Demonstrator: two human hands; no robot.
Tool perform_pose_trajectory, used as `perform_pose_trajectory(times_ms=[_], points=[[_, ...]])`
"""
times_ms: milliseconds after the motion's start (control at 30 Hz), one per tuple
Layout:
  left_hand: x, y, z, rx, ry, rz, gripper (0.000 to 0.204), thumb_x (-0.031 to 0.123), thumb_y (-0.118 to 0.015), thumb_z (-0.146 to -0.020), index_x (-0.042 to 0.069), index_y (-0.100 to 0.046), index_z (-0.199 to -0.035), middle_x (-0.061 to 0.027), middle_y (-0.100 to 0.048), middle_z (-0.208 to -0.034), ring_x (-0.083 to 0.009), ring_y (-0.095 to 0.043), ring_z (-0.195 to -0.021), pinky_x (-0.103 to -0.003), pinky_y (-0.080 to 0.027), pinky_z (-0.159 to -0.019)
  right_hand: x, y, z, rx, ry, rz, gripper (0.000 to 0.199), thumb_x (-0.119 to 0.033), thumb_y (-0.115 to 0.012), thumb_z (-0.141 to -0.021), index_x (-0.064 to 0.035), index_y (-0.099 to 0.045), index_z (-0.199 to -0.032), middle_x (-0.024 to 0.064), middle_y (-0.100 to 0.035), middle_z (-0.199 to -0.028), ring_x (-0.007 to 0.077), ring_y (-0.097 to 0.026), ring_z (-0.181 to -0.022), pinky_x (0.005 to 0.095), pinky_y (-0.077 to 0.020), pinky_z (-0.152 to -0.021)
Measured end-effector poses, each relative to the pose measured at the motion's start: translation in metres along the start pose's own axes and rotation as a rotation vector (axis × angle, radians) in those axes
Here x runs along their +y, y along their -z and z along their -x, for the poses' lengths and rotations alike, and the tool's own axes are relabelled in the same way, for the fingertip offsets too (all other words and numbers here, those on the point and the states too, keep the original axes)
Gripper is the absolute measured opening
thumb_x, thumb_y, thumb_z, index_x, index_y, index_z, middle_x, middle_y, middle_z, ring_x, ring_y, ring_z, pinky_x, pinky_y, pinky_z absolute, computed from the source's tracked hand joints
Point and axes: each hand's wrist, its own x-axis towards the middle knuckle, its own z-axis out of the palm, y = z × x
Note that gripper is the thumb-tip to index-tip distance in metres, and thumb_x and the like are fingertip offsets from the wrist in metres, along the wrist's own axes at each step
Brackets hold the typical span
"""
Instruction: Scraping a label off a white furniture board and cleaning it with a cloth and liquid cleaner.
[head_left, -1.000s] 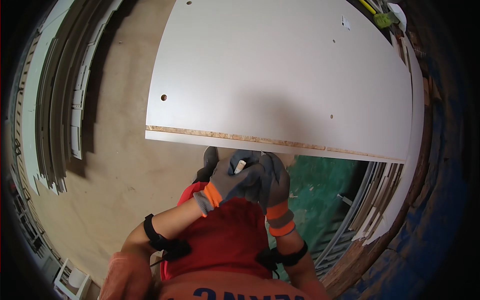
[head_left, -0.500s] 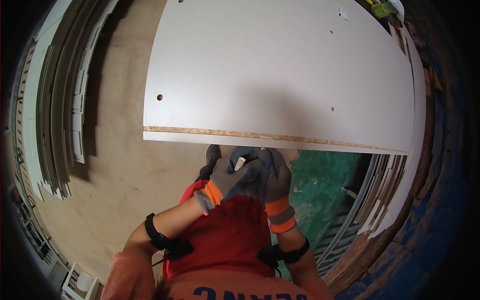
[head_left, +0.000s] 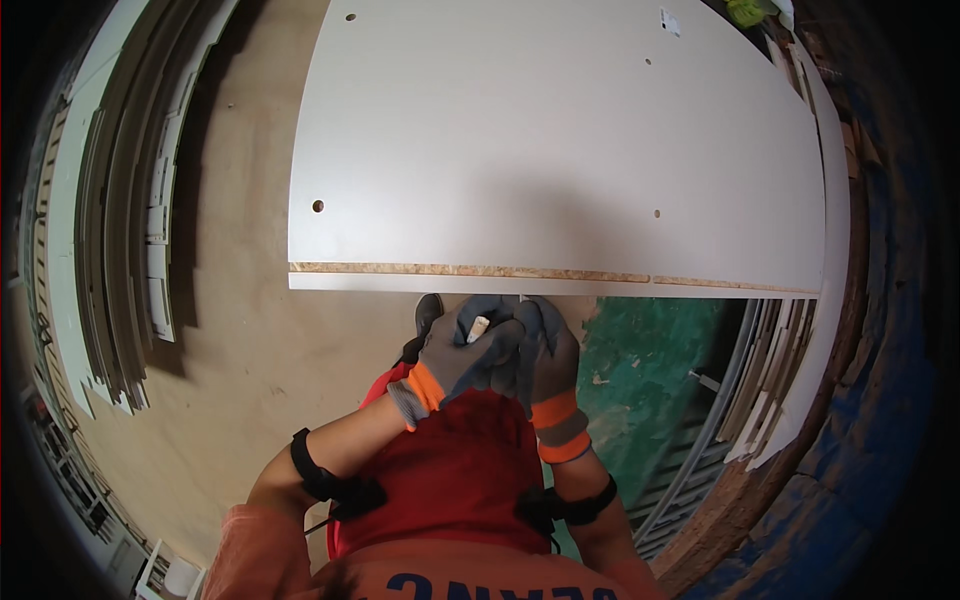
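My left hand (head_left: pixel 455 345), in a grey glove with an orange cuff, is closed around a short pale stick-like thing (head_left: pixel 479 329), whose blunt end shows above the fingers. Right against it is my right hand (head_left: pixel 547 352), gloved alike, with its fingers bent and pressed together. A tiny white tip (head_left: pixel 522 298) shows between the two hands; what it belongs to is hidden. Both hands are held just before the near edge of a large white panel (head_left: pixel 480 140). Along that edge runs a strip of bare chipboard (head_left: pixel 450 270), and several round holes pierce the panel.
Stacked boards (head_left: pixel 110 240) stand on the left. More narrow boards (head_left: pixel 770 380) lie under the panel's right side, beside grey metal tubing (head_left: pixel 720 400). Green sheeting (head_left: pixel 640 350) covers the floor at right. A yellow-green thing (head_left: pixel 745 12) lies at the far right corner.
The view has turned slightly, so the panel's near edge appears more level and its left side lower. Both hands keep their pose against each other.
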Motion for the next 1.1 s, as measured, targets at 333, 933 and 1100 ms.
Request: perform_pose_trajectory(times_ms=[333,933,1100], points=[[0.005,0.003,-0.002,-0.054,-0.083,-0.045,0.028,0.015,-0.059,-0.093,0.002,-0.055,-0.117,-0.0033,-0.063,-0.096,-0.0077,-0.059,-0.082,-0.023,-0.051,-0.072,0.016,-0.006,0.0,0.003,0.374,0.213,0.051,-0.028,-0.063,-0.081,0.0045,-0.052,-0.118,0.015,-0.061,-0.101,0.0291,-0.065,-0.087,0.0341,-0.0549,-0.078],[0.013,0.006,-0.002,-0.079,0.012,-0.104,0.027,0.017,-0.057,-0.094,0.001,-0.056,-0.116,-0.0025,-0.062,-0.096,-0.0076,-0.058,-0.085,-0.023,-0.05,-0.075,-0.005,0.0,-0.004,-0.07,0.525,0.199,0.039,-0.016,-0.06,-0.082,0.001,-0.052,-0.116,0.0153,-0.063,-0.096,0.03,-0.066,-0.081,0.0354,-0.0553,-0.071],[0.013,0.006,-0.001,-0.082,-0.01,-0.054,0.029,0.022,-0.055,-0.096,0.001,-0.057,-0.115,-0.001,-0.061,-0.09,-0.006,-0.057,-0.076,-0.021,-0.049,-0.066,-0.007,0.002,-0.005,-0.084,0.554,0.253,0.033,-0.016,-0.058,-0.086,0.0004,-0.052,-0.114,0.0147,-0.063,-0.096,0.0288,-0.066,-0.082,0.0348,-0.0546,-0.071]])
